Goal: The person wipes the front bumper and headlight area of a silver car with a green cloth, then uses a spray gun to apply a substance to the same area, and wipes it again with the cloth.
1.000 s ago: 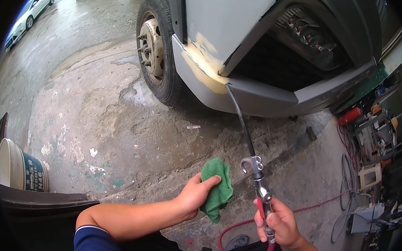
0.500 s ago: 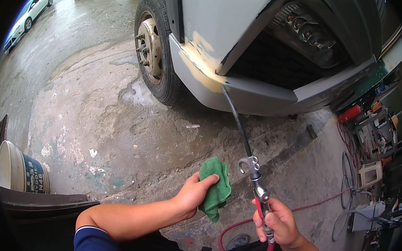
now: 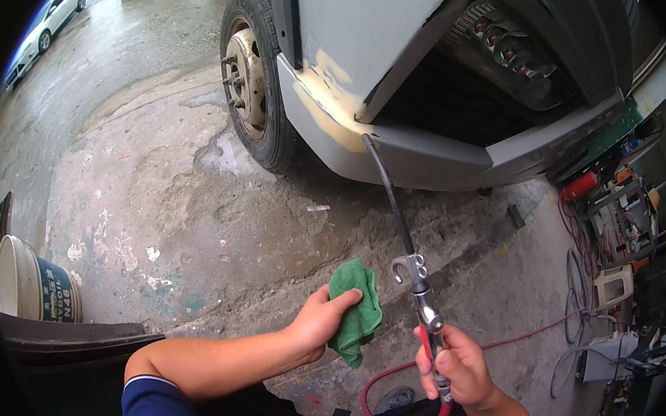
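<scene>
A folded green cloth (image 3: pixel 357 315) is gripped in my left hand (image 3: pixel 315 323), thumb on top. My right hand (image 3: pixel 461 364) is wrapped round the handle of an air blow gun (image 3: pixel 427 310) with a long black nozzle, a metal hook and a red lever. From the handle's lower end runs a red hose (image 3: pixel 380 408). The nozzle's tip appears at the lower edge of the grey bumper (image 3: pixel 414 151), beside a patch of cream filler (image 3: pixel 333 114); whether it touches, I cannot tell. Above the bumper's dark opening sits a headlight (image 3: pixel 512 53).
A truck wheel (image 3: pixel 249 82) stands left of the bumper. At the left is a white and blue bucket (image 3: pixel 38 282) beside a dark ledge (image 3: pixel 77 334). Tools, a red cylinder (image 3: pixel 579 186) and coiled hoses (image 3: pixel 576 298) line the right side. A white car (image 3: pixel 45 31) is parked far left.
My right hand and the blow gun have shifted slightly left, and the nozzle tip is a little higher and further left. My left hand with the cloth has hardly moved.
</scene>
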A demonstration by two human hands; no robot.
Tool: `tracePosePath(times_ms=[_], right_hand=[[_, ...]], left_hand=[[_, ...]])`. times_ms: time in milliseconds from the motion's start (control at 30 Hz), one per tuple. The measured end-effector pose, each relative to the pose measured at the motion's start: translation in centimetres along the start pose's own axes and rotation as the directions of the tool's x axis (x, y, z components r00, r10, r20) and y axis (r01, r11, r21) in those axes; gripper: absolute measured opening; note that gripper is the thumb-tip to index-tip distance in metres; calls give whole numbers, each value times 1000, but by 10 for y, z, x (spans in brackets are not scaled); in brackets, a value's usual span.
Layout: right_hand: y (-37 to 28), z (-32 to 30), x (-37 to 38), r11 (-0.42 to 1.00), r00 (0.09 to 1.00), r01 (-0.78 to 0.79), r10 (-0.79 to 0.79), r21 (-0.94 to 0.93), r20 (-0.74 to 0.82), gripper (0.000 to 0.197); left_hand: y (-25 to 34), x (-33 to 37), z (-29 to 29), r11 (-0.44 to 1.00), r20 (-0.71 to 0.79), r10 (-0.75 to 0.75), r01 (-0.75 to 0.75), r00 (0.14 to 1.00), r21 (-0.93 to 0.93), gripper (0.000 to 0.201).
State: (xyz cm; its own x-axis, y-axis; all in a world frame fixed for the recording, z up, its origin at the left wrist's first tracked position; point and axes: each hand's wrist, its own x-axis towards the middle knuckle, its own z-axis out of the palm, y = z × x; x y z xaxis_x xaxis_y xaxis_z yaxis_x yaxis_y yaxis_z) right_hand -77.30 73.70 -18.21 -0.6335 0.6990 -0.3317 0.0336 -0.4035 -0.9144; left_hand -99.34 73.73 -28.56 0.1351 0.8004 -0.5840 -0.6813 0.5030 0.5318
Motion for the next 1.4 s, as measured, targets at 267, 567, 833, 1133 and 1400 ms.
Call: tracePosePath(times_ms=[267, 567, 833, 1133, 1400], right_hand=[[0, -3, -3, 999, 1000, -9, 9, 38, -3, 45], [4, -5, -6, 1000, 999, -15, 15, -6, -28, 54], [6, -6, -9, 998, 998, -58, 58, -4, -17, 52], [15, -4, -6, 999, 1000, -23, 23, -32, 4, 51], [16, 6, 16, 997, 999, -32, 33, -73, 16, 47]], left_hand=[[1, -2, 1, 1000, 9, -11, 11, 1000, -5, 31], [0, -1, 1, 1000, -6, 0, 0, 1000, -1, 28], [2, -3, 3, 1000, -23, -1, 1, 1000, 9, 29], [2, -2, 3, 1000, -20, -12, 12, 1000, 10, 30], [4, -4, 1, 999, 23, -21, 20, 1000, 30, 31]])
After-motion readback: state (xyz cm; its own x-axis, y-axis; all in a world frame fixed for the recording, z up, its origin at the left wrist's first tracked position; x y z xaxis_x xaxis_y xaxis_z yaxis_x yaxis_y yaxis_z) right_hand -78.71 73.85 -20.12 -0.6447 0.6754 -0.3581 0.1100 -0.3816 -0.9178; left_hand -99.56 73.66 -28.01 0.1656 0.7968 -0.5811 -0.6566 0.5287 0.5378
